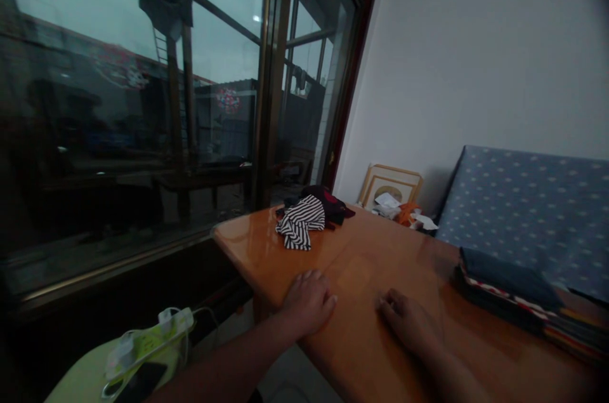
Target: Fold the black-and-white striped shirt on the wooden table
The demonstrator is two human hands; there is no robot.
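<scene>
My left hand (309, 300) rests near the left edge of the wooden table (352, 276), palm down, thumb apart from the fingers, with nothing in it. To its right, my right hand (410, 322) lies over the tabletop with loosely bent fingers and also holds nothing. Beyond my left hand, a crumpled black-and-white striped garment (304, 219) lies against a dark garment (333, 205) with a reddish patch. A stack of folded clothes (514, 289), dark blue on top, sits at the table's right, apart from my right hand.
At lower left, a green stool (80, 372) bears a power strip (152, 341) with plugs and a phone (141, 384). Large windows (214, 105) line the left. Behind the table are a picture frame (394, 182), an orange-and-white heap (406, 212) and a blue patterned cover (533, 212).
</scene>
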